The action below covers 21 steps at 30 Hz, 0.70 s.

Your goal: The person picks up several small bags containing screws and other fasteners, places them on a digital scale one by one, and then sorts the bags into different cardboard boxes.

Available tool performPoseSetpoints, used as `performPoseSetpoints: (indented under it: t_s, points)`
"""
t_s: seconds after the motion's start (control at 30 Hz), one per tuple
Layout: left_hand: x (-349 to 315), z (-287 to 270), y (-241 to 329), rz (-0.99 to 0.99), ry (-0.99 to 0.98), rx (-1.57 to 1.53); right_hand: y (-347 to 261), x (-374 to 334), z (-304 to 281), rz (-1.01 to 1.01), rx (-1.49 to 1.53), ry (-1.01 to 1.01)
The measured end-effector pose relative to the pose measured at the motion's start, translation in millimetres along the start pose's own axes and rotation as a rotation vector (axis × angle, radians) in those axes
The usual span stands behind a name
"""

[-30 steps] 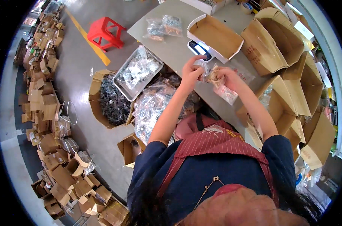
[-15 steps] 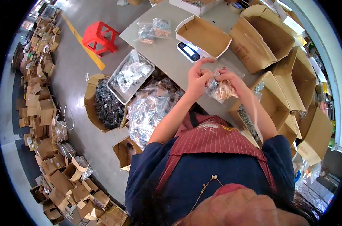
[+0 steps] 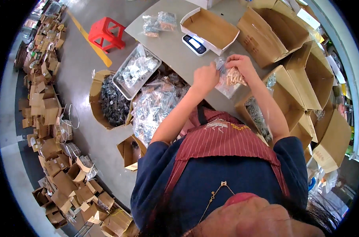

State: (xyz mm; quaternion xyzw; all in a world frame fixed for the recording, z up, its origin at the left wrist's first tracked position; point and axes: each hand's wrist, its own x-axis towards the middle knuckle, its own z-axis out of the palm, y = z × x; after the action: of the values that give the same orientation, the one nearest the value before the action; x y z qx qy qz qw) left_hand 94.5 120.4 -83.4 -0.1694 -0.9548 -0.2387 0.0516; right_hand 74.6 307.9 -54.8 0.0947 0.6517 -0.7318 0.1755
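Observation:
Over the grey table, both my hands are at a clear plastic bag (image 3: 228, 90) with tan, dowel-like pieces (image 3: 234, 77) showing through it. My left hand (image 3: 206, 79) is closed, its fingertips pinching the bag's left edge. On the other side my right hand (image 3: 242, 66) grips the bag near its top, just above the dowel-like pieces; its fingers partly hide what lies beneath. Just beyond my hands stands a small scale (image 3: 195, 45) with a lit display, and a shallow cardboard tray (image 3: 211, 29) rests on it.
Two filled plastic bags (image 3: 159, 23) lie at the table's far left. Open cardboard boxes (image 3: 266, 37) crowd the right side. To my left are a metal tray of bags (image 3: 136, 71), a heap of packed bags (image 3: 153, 112), a box of black parts (image 3: 112, 103) and a red stool (image 3: 106, 33).
My left hand has gone from an extended index finger to a closed pinch. The bag has been turned or pulled, its clear film now spread between my hands.

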Motion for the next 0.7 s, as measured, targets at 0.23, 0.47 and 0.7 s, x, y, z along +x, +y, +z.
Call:
performPoseSetpoints:
  t_s: [0.23,0.47,0.7]
  points:
    - [-3,-24,41,-0.020,0.185,-0.323,-39,-34,-14,-0.086,0.219,0.070]
    - [4,29,24,-0.151,0.126,-0.531,-6,-22,-34,-0.019,0.248,0.120]
    - [5,23,36,-0.265,-0.042,-0.744,8,-12,-50,-0.154,0.329,0.061]
